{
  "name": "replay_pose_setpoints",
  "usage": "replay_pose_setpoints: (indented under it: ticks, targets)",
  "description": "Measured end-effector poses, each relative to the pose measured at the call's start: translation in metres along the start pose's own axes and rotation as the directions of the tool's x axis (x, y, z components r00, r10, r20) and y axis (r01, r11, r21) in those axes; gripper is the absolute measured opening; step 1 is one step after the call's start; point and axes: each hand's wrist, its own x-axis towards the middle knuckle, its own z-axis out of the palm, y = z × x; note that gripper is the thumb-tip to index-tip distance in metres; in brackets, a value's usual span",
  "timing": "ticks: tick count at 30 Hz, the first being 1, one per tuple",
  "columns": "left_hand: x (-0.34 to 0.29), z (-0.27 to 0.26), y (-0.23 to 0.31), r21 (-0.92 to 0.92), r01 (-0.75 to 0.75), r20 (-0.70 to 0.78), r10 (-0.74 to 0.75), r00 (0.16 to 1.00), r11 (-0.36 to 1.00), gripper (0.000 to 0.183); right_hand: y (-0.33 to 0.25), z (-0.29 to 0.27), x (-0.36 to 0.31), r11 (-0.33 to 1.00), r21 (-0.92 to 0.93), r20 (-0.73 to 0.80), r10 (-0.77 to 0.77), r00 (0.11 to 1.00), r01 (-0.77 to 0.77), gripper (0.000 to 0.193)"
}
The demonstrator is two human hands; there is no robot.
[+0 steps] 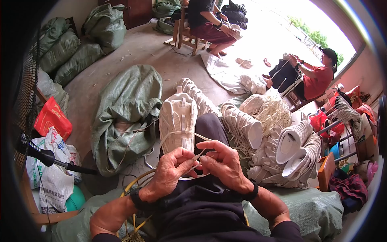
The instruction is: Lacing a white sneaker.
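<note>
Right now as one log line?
left hand: pinching thin white lace; right hand: at same lace, grip unclear; beige fabric shoe: beyond hands; green woven sack: left of shoe

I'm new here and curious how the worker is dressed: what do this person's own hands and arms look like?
The left hand and right hand are bare, without gloves. Each has a black wristband. Dark sleeves show near the lower edge, leaving the forearms uncovered.

black wristbands [253, 190], dark sleeves [287, 230]

Shoe [177, 115] between sack [127, 103] at left and shoe pile [274, 141] at right
</note>
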Motion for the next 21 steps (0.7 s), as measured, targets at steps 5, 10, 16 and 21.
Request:
replay_pose_setpoints:
  ticks: [5,10,16,21]
  targets:
    - [-0.001,-0.001,0.005,0.099,0.027,0.075,-0.035,0.997,0.995,0.018,-0.001,0.000,0.001,0.999,-0.030,-0.020,-0.018,1.000,0.018,0.017]
    - [-0.003,0.000,0.006,0.223,0.045,0.075,-0.064,0.995,0.974,0.022,0.004,0.002,0.003,0.988,-0.127,-0.009,-0.087,0.996,0.085,0.014]
    - [-0.002,-0.002,0.005,0.191,0.019,0.032,-0.025,0.999,0.981,0.019,0.008,0.006,0.004,0.993,-0.062,0.004,-0.100,0.995,0.100,0.024]
    - [-0.004,-0.002,0.005,0.195,-0.023,0.026,0.018,1.000,0.981,0.017,0.009,0.010,0.000,0.980,0.193,-0.059,0.063,0.996,-0.051,0.025]
